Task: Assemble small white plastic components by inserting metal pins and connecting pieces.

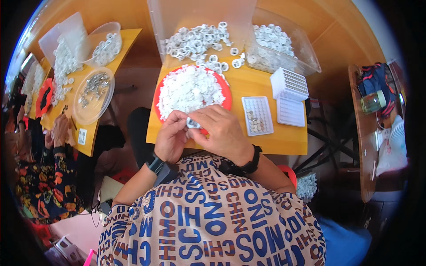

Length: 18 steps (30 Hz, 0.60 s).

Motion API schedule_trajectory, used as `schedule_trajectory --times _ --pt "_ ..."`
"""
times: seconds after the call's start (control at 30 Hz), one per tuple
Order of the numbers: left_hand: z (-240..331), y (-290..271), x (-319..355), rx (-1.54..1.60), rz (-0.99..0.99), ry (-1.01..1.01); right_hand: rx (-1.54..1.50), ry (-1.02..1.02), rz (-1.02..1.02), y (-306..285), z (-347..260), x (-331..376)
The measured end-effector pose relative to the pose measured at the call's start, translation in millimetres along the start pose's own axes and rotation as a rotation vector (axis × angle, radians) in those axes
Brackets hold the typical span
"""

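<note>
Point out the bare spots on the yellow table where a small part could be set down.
Bare wood shows on the yellow table along the near edge below the grid tray, and between the red plate and that tray. The far edge is crowded by the clear bins and loose white rings. Both hands, left hand and right hand, block the near-left corner.

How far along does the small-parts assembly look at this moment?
Early, it seems. Done: a few cells of the white gridded tray hold small parts. In hand: the left hand and right hand pinch one small white ring piece. Left: the heaped white pieces on the red round plate and most tray cells still empty.
</note>
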<state>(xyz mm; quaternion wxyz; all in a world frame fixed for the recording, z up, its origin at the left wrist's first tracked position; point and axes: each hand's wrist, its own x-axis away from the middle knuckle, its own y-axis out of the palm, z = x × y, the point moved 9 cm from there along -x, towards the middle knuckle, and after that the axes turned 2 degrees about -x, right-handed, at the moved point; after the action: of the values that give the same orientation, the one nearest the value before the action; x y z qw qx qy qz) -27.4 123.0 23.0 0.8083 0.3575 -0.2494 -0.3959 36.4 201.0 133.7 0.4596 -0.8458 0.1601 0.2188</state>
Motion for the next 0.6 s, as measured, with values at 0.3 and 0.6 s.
schedule_trajectory --times 0.3,0.6 --pt "-7 14 0 0.082 -0.061 -0.07 -0.1 -0.087 0.02 -3 -7 1" --pt "-19 8 -2 0.2 -0.166 -0.155 -0.121 -0.065 -0.084 5 3 7"
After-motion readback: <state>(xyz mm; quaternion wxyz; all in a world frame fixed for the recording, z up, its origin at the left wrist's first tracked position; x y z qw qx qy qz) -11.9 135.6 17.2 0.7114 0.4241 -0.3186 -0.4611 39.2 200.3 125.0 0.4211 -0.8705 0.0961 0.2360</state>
